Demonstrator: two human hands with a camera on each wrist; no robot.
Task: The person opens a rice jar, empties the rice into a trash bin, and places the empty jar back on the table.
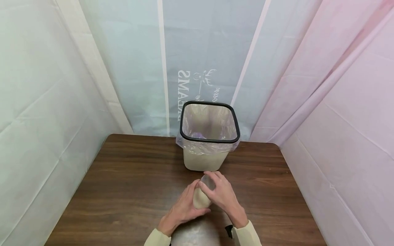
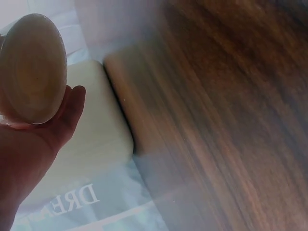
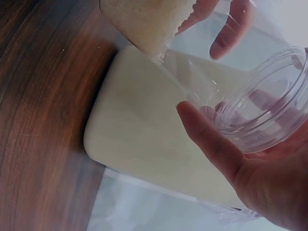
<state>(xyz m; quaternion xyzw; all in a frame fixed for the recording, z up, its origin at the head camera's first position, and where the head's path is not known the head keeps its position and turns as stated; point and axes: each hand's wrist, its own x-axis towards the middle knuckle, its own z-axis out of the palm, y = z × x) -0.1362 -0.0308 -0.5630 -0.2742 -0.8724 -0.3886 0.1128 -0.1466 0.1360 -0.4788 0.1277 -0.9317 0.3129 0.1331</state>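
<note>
Over the table's middle, my two hands hold a clear plastic jar (image 1: 200, 199) with pale, grainy contents toward its base. My left hand (image 1: 184, 206) grips the jar's lower part, the thumb on the near side. The jar's round base (image 2: 33, 72) faces the left wrist camera. My right hand (image 1: 224, 193) curls its fingers and thumb round the clear top end. In the right wrist view the threaded, ringed top (image 3: 262, 103) lies between thumb and fingers; I cannot tell whether a lid sits on it. The jar is tilted.
Just beyond the hands stands a cream bin (image 1: 203, 160) with a black rim and a clear liner. It is on the brown wooden table (image 1: 132, 191). Pale curtains (image 1: 212, 41) hang behind and on both sides. A blurred whitish shape (image 1: 195, 235) shows at the bottom edge.
</note>
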